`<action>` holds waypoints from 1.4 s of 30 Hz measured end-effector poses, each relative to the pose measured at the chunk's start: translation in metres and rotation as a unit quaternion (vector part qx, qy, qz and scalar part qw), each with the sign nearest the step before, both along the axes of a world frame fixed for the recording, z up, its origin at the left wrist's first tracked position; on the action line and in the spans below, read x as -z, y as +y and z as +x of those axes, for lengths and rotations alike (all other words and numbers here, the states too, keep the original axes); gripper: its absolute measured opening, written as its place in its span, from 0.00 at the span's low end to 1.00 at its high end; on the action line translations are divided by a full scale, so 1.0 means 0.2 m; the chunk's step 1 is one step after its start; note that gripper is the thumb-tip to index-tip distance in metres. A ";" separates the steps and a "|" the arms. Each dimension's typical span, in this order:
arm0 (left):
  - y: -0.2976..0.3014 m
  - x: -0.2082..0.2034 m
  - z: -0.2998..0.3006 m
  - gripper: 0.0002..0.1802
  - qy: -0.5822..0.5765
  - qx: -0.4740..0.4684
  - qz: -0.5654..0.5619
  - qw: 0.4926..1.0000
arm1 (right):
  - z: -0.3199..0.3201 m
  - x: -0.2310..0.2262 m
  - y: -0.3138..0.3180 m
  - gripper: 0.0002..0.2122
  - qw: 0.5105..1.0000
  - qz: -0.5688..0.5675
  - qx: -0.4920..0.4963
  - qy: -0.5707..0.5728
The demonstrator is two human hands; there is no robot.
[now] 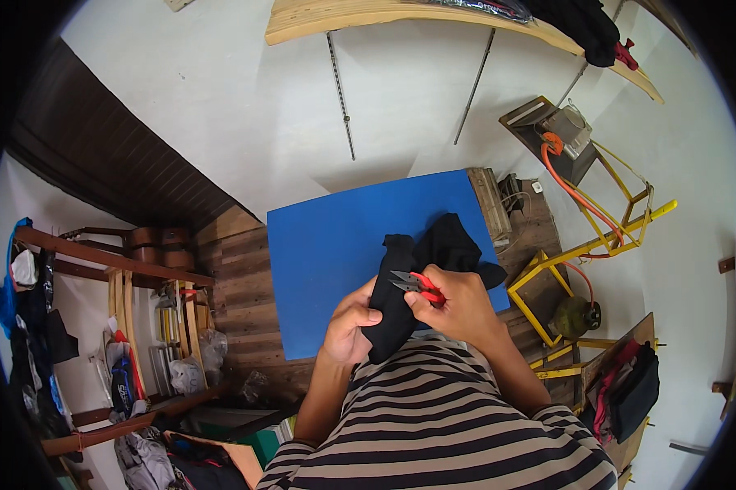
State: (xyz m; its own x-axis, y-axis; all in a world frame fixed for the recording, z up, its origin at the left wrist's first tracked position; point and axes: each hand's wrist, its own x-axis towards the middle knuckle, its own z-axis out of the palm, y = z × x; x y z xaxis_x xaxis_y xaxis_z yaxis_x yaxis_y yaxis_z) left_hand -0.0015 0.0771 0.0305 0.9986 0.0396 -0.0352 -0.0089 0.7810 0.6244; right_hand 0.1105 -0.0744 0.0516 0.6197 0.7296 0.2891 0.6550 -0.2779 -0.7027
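Note:
My left hand (pixel 351 328) is closed on a piece of black cloth (pixel 391 322), its thumb lying on top of the fabric. The cloth hangs in a long folded strip close to my striped shirt, and more of it lies bunched to the right on a blue tabletop (pixel 323 253). In my right hand (pixel 466 304) is a pair of thread snips (pixel 429 287) with red handles and dark pointed blades. The blades point left, over the cloth strip. Whether the tips touch the fabric or have a thread between them is too small to tell.
Shelves (pixel 111 261) with clothes and bags line the left side. To the right stand a yellow metal frame (pixel 592 241), an orange hose (pixel 572 188) and a green gas cylinder (pixel 576 317). A wooden wall shelf (pixel 368 16) runs above the table's far side.

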 end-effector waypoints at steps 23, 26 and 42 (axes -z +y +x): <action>0.01 -0.02 0.01 0.41 0.001 0.000 0.081 0.997 | 0.02 -0.05 -0.04 0.16 0.997 -0.014 -0.077 0.024; 0.01 -0.03 0.02 0.42 0.001 -0.007 0.061 0.998 | 0.01 -0.04 -0.03 0.14 0.997 0.008 -0.077 0.016; -0.01 -0.07 0.04 0.44 0.001 -0.015 0.034 0.999 | 0.00 -0.05 -0.05 0.15 0.996 0.016 -0.090 -0.013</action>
